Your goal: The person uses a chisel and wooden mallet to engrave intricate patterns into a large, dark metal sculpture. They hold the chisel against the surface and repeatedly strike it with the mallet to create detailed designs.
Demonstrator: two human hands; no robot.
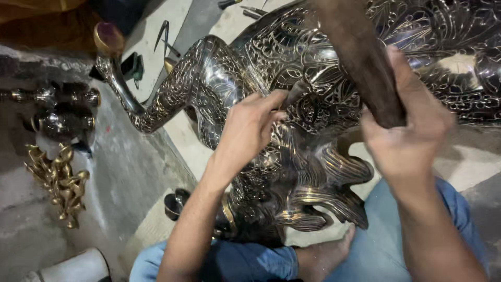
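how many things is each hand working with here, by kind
large engraved dark metal bird figure: 1
dark wooden mallet in the right hand: 1
thin metal chisel in the left hand: 1
total: 3

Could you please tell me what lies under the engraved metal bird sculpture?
Under the sculpture show the person's blue-trousered legs, a bare foot and pale floor. Its base is covered.

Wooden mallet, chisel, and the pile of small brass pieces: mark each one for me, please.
wooden mallet (360,57), head view, on the dark shaft above the right hand.
chisel (295,93), head view, on the shank past the left hand's fingertips.
small brass pieces (58,183), head view, middle of the pile on the floor.
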